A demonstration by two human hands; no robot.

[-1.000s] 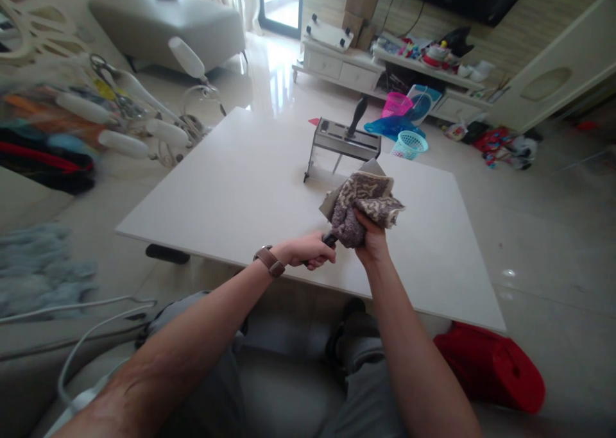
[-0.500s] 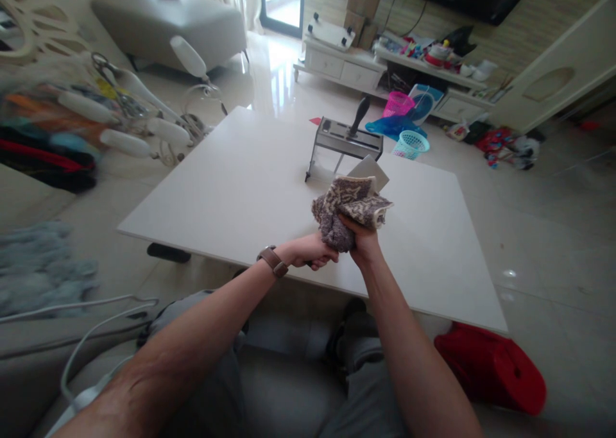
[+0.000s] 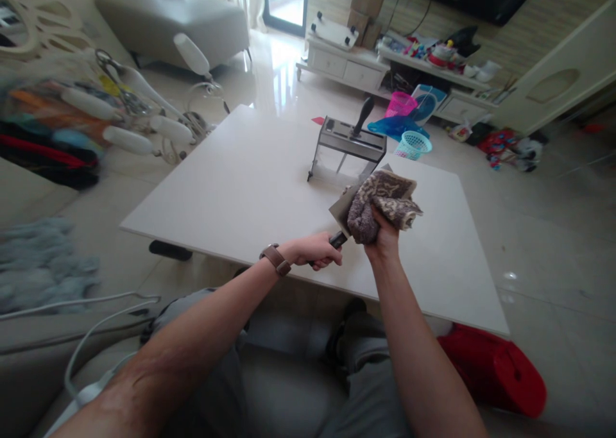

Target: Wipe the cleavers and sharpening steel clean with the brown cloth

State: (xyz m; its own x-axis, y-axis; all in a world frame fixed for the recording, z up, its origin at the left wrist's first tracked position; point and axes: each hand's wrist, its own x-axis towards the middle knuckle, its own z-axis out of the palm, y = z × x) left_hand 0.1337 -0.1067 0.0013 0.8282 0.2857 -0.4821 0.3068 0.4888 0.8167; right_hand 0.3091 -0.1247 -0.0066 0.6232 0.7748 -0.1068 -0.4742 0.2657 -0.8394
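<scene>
While the left hand (image 3: pixel 321 251) grips a broad, grey-bladed knife with a black handle (image 3: pixel 341 210), the right hand (image 3: pixel 385 238) clasps a bunched purple-brown and cream patterned cloth (image 3: pixel 378 202) against its blade.
Both hands are closed on what they hold, above the near part of a white rectangular desk (image 3: pixel 216 181); just beyond the blade stands a clear-sided, grey-topped knife block (image 3: pixel 353 138), one black handle (image 3: pixel 364 113) rising from its top.
</scene>
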